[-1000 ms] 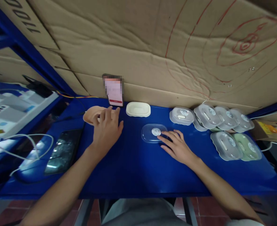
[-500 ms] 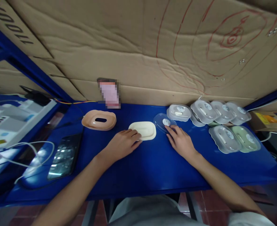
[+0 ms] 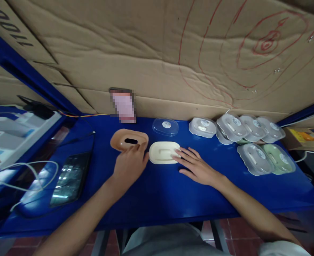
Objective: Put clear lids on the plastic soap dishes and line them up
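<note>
A peach-coloured plastic dish (image 3: 116, 141) with a dark oval slot in its floor lies at centre left. My left hand (image 3: 130, 164) is at its near right rim, fingers curled over the edge and thumb on the outer side. Just right of it sits a cream oval tray (image 3: 162, 158) with a raised middle. My right hand (image 3: 199, 167) has its fingers spread, their tips on the tray's right end. Behind the tray lies a clear oval lid (image 3: 170, 128) with a round sticker, touched by neither hand.
Several lidded dishes stand at the right, among them a grey one (image 3: 202, 128) and a green one (image 3: 281, 160). A dark phone (image 3: 70, 179) and white cables (image 3: 43, 163) lie left, near a power strip (image 3: 10, 138). A cardboard wall (image 3: 146, 53) closes the back.
The clear lid has moved left to behind the tray. My left hand has gone from the tray to the peach dish, which has shifted right. My right hand has moved from lid to tray.
</note>
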The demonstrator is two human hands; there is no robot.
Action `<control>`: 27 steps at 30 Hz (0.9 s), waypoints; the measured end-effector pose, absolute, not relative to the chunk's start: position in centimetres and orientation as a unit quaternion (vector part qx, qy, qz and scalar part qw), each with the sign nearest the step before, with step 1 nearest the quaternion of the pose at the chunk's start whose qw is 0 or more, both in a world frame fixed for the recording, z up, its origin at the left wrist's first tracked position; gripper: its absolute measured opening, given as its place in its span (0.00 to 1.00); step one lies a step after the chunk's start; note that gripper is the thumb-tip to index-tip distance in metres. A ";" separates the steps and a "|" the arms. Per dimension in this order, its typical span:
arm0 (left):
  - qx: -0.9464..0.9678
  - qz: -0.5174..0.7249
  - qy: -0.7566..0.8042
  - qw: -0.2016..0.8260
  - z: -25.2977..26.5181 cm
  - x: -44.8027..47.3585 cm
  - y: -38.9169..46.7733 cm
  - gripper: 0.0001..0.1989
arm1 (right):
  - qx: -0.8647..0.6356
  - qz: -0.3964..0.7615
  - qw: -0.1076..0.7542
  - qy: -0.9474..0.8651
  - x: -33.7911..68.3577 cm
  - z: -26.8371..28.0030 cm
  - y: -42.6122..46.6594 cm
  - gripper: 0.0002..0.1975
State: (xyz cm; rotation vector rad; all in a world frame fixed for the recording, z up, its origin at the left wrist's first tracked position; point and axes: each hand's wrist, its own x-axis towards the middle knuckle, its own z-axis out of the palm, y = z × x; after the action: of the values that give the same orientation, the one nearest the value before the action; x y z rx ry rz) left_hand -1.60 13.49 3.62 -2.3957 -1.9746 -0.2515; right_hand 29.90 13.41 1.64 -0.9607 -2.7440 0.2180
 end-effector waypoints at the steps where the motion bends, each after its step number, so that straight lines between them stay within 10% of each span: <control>1: -0.783 -0.098 -0.615 -0.003 3.3 -0.8 13.1 0.19 | -0.335 0.065 0.113 -0.933 29.9 1.7 13.5 0.29; 15: -0.511 -0.569 -0.418 -0.490 5.4 -1.2 13.8 0.17 | -0.396 0.022 0.150 -0.906 33.6 2.2 15.3 0.17; 23: -0.748 -0.262 -0.603 -0.087 2.6 -2.8 16.4 0.23 | -0.380 0.044 0.159 -0.910 33.6 1.7 15.2 0.16; 27: -0.855 -0.237 -0.456 -0.074 2.6 -2.3 15.7 0.19 | -0.384 0.096 0.185 -0.899 33.2 1.6 14.8 0.23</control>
State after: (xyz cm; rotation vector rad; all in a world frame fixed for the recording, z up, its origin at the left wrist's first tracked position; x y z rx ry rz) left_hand -2.34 15.72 2.61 -2.8199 -1.5044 -0.7819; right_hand 33.21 14.81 1.56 -1.0819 -2.5346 0.2712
